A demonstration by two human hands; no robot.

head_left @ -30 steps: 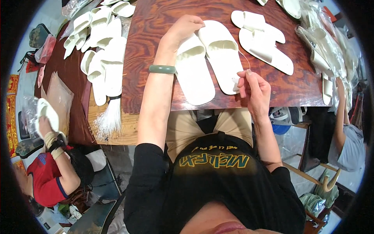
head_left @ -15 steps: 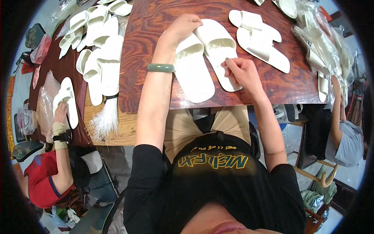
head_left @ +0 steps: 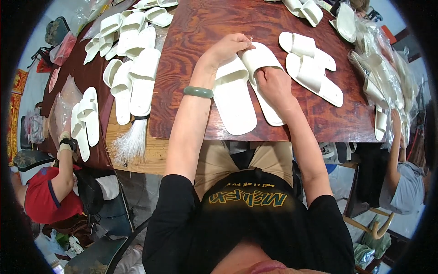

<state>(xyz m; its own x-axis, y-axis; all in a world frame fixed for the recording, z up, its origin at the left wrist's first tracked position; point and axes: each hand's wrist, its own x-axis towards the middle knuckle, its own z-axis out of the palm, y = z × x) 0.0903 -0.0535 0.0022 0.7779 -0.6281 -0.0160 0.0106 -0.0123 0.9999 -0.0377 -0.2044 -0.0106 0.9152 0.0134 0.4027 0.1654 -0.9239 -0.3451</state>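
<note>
Two white slippers lie side by side in front of me, toes pointing away. My left hand (head_left: 230,48) reaches over the toe of the left slipper (head_left: 235,107), and its fingertips pinch at the gap between the two toes. Something thin and small shows at those fingertips, too fine to name. The fingers of my right hand (head_left: 273,84) are bent together at the strap opening of the right slipper (head_left: 267,57). My right fingertips are partly hidden at the strap, so what they hold cannot be made out.
Another white slipper pair (head_left: 315,77) lies to the right on the red-brown table (head_left: 182,123). Several slippers (head_left: 132,68) and a bundle of white strands (head_left: 131,141) are at the left. Bagged slippers (head_left: 376,77) lie at the right edge. Co-workers (head_left: 54,192) sit on both sides.
My right hand has moved from above the right slipper's footbed forward to its strap opening. My left hand stays at the toes. The whole view has shifted slightly.
</note>
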